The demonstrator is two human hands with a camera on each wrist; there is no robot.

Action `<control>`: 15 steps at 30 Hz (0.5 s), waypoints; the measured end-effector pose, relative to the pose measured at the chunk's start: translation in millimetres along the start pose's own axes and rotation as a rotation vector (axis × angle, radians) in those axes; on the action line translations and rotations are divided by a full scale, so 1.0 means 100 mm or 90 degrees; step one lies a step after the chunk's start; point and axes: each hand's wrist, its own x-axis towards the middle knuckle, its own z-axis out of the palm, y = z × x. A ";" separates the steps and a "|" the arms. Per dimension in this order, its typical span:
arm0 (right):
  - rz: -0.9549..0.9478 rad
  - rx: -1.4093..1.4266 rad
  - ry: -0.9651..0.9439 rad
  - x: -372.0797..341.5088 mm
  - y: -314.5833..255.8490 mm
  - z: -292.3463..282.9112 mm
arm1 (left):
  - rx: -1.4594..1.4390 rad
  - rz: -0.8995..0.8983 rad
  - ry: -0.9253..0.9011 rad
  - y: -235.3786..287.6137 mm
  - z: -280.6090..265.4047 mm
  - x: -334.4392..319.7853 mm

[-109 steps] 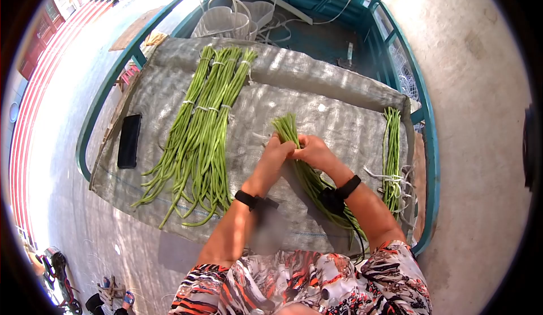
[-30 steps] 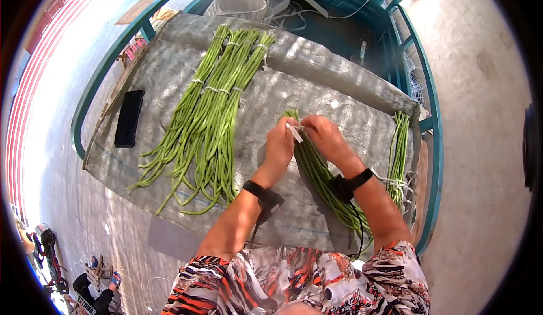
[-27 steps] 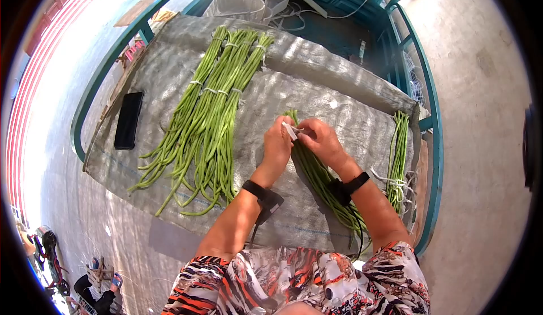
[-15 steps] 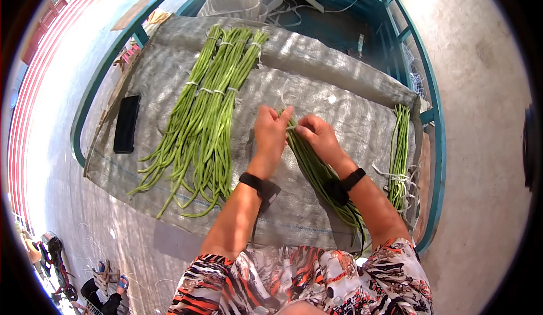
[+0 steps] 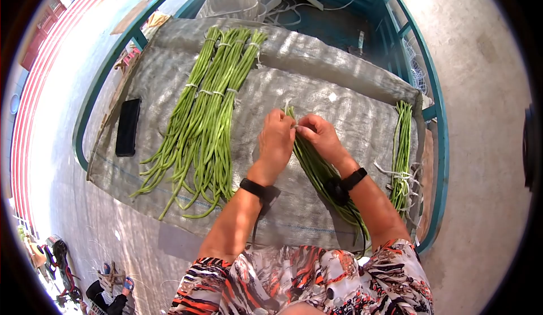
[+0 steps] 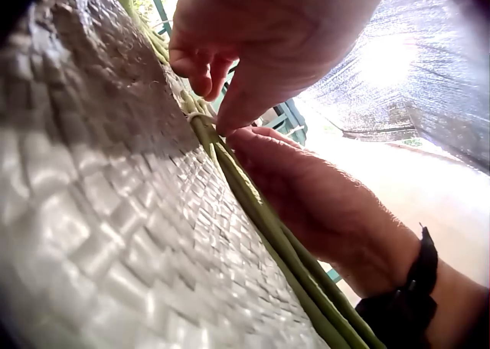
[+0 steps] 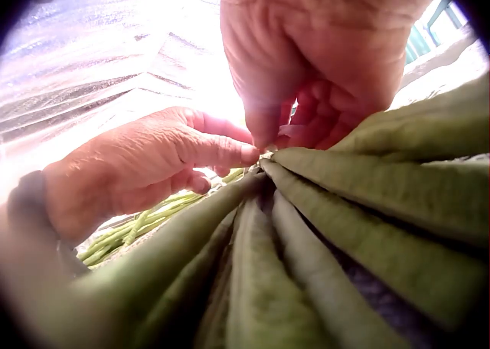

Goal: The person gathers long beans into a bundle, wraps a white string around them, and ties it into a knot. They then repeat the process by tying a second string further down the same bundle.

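A bundle of long green beans [image 5: 314, 168] lies slantwise on the grey woven sheet [image 5: 362, 128], near its middle. White strip [image 7: 289, 130] is wrapped round the bundle near its top end, and it shows as a thin band [image 6: 200, 116] in the left wrist view. My left hand [image 5: 276, 144] pinches the strip from the left side, fingers curled in. From the right, my right hand [image 5: 322, 138] pinches it between thumb and forefinger, its fingertips close to the left ones. Below the strip the beans fan out under my right wrist.
Several tied bean bundles [image 5: 212, 108] lie on the left, beside a black phone [image 5: 128, 127]. Another bean bundle [image 5: 401, 139] with loose white strips lies at the right edge. Teal cart rails [image 5: 438, 162] flank the sheet; clear plastic baskets [image 5: 229, 4] stand behind.
First both hands gripped the beans; then white strip came round them. A strip end stood up at my left fingers, then lay beyond them. My left thumb, raised half a second ago, is back down.
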 end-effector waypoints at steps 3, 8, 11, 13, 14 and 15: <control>0.003 0.002 0.002 0.00 0.00 0.01 | 0.031 -0.009 -0.028 0.04 0.00 -0.03; 0.002 -0.006 0.005 0.02 -0.01 0.01 | -0.042 -0.024 -0.030 0.03 0.00 -0.01; -0.016 -0.003 0.007 0.02 0.02 0.01 | -0.068 -0.034 -0.059 -0.02 0.04 0.00; -0.038 0.002 0.017 0.00 0.03 0.03 | -0.098 -0.032 -0.068 -0.09 0.07 0.00; -0.030 0.006 0.013 0.00 0.03 0.03 | -0.127 -0.033 -0.068 -0.12 0.09 -0.01; -0.023 0.010 0.011 0.01 0.02 0.02 | -0.156 -0.032 -0.068 -0.13 0.08 0.01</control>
